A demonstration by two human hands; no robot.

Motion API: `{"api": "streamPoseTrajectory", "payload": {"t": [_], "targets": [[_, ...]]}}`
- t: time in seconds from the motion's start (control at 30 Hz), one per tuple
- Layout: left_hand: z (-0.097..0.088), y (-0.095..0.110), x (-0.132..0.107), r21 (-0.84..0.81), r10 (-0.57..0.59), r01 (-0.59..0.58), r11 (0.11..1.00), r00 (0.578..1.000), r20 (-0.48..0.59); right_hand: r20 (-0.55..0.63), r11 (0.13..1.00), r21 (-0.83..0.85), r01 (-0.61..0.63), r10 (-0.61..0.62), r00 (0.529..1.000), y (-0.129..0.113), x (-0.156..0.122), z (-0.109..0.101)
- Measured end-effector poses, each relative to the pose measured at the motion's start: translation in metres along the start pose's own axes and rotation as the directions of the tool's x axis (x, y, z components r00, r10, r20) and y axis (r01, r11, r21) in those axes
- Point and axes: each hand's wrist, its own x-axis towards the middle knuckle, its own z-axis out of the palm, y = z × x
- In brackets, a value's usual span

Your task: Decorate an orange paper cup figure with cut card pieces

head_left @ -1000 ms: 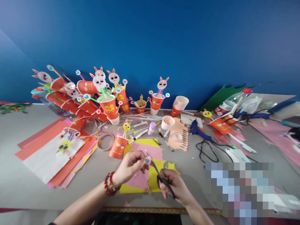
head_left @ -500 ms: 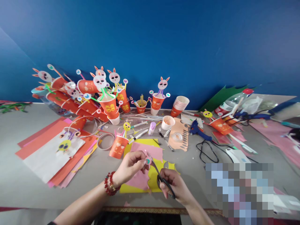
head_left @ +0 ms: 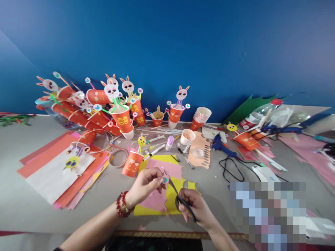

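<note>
Between thumb and fingers, my left hand (head_left: 148,185) pinches a small pink paper piece (head_left: 165,179) with a teal mark on it. My right hand (head_left: 193,205) grips a pair of scissors (head_left: 176,190) by the black handles, its blades pointing up and left against the edge of that piece. Below both hands lie pink paper (head_left: 154,200) and yellow paper (head_left: 174,205) with cut-out edges. Just beyond my left hand leans an orange paper cup (head_left: 132,164) carrying a yellow bunny face (head_left: 141,140).
Many orange cups with bunny faces crowd the back left. Stacked cups (head_left: 201,118), a glue stick (head_left: 170,143), a tape roll (head_left: 117,158) and a blue glue gun (head_left: 222,145) with a black cord lie around. Coloured sheets (head_left: 47,174) are at left, a bottle (head_left: 261,113) at right.
</note>
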Motion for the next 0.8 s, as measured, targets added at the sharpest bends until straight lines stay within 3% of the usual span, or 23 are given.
{"api": "streamPoseTrajectory", "payload": {"t": [0.8], "targets": [[-0.001, 0.004, 0.0019, 0.006, 0.026, -0.026, 1.0, 1.0, -0.008, 0.01, 1.0, -0.022, 0.016, -0.016, 1.0, 0.0069, 0.0004, -0.0031]]}}
